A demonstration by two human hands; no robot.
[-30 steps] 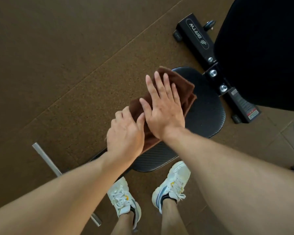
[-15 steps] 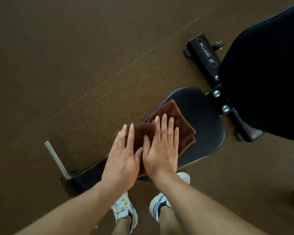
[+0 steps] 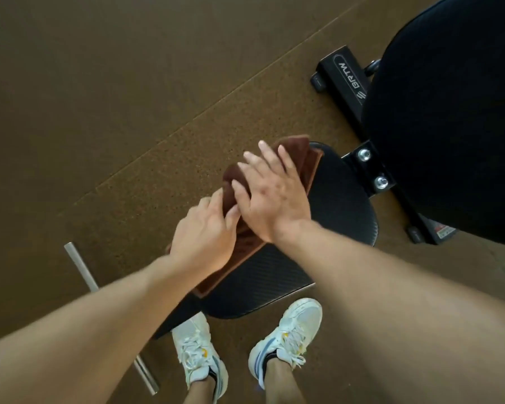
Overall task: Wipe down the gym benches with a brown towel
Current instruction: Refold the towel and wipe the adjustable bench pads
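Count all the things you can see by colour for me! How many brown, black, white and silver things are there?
Brown: 1, the brown towel
Black: 3, the seat pad, the back pad, the bench base bar
White: 2, the left sneaker, the right sneaker
Silver: 3, the metal bar, two bolts
Total: 9

A gym: brown speckled rubber floor (image 3: 129, 97), padded black bench (image 3: 341, 205), and steel bar (image 3: 82, 269).
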